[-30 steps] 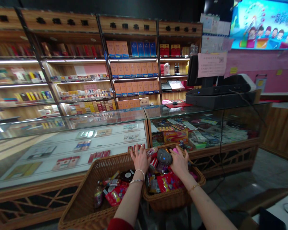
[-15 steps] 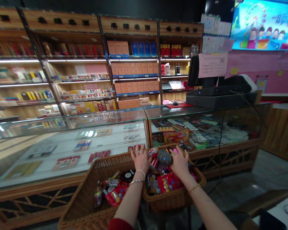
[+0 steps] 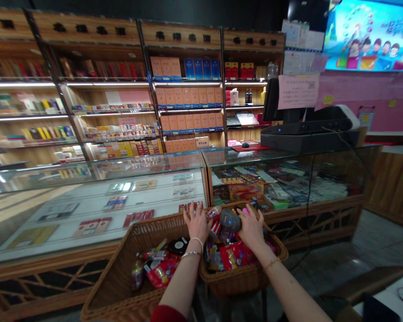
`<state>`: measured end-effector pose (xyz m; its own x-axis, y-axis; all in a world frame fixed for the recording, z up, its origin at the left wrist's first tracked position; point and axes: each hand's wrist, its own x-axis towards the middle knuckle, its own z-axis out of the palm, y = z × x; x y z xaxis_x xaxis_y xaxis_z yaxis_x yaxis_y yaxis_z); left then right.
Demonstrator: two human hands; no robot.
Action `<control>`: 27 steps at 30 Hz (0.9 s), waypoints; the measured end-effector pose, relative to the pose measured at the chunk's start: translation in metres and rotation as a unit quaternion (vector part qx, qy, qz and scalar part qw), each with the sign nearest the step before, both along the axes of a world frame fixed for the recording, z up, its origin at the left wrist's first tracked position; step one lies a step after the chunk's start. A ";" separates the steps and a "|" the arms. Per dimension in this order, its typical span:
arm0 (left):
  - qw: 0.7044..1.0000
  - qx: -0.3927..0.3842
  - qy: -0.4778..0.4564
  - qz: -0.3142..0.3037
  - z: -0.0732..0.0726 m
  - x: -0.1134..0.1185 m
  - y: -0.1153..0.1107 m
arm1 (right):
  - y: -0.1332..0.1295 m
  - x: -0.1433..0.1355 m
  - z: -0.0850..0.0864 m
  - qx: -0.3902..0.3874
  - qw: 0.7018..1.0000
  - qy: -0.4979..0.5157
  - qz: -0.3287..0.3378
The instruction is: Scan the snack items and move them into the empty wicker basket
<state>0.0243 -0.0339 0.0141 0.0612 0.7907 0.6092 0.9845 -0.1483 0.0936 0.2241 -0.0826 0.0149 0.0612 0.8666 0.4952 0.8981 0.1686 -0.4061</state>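
Observation:
Two wicker baskets stand side by side in front of the counter. My left hand (image 3: 198, 223), fingers spread, rests at the rims where the left basket (image 3: 104, 286) and the right basket (image 3: 235, 279) meet. Beside its fingertips lies a small bottle (image 3: 214, 212). My right hand (image 3: 251, 229) is closed around a dark grey barcode scanner (image 3: 230, 220) with a blue light, over the right basket. Under the scanner are a red candy bag (image 3: 237, 256) and other packaged snacks. The left basket holds a bottle (image 3: 137, 273), another red bag (image 3: 163, 272) and a round black package (image 3: 178, 245).
A glass display counter (image 3: 154, 163) with packets inside runs behind the baskets. On it stand a monitor (image 3: 271, 100) and a black machine (image 3: 309, 138). A cable (image 3: 309, 201) hangs down the counter's front. A white table corner (image 3: 389, 295) is at lower right.

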 end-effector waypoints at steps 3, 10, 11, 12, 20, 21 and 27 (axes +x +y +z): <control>1.000 -0.003 0.000 0.000 0.000 0.000 0.000 | 0.000 0.000 0.000 0.000 1.000 0.001 0.003; 1.000 -0.003 -0.003 -0.004 -0.002 -0.001 0.002 | 0.000 0.001 -0.001 0.004 1.000 0.009 0.006; 1.000 -0.003 -0.003 -0.004 -0.002 -0.001 0.002 | 0.000 0.001 -0.001 0.004 1.000 0.007 0.005; 1.000 -0.003 -0.002 -0.004 -0.002 -0.001 0.002 | 0.000 0.001 -0.001 0.003 1.000 0.004 0.004; 1.000 -0.004 0.004 0.002 -0.001 0.000 0.001 | 0.000 0.000 -0.001 0.004 1.000 -0.005 -0.004; 1.000 -0.004 0.004 0.002 -0.001 0.000 0.001 | 0.000 0.000 -0.001 0.006 1.000 -0.002 -0.003; 1.000 -0.001 0.004 0.002 0.002 0.000 -0.002 | -0.002 0.000 0.001 0.011 1.000 0.015 0.002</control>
<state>0.0245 -0.0357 0.0156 0.0635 0.7924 0.6067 0.9857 -0.1449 0.0860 0.2241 -0.0842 0.0158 0.0732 0.8553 0.5129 0.8851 0.1813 -0.4287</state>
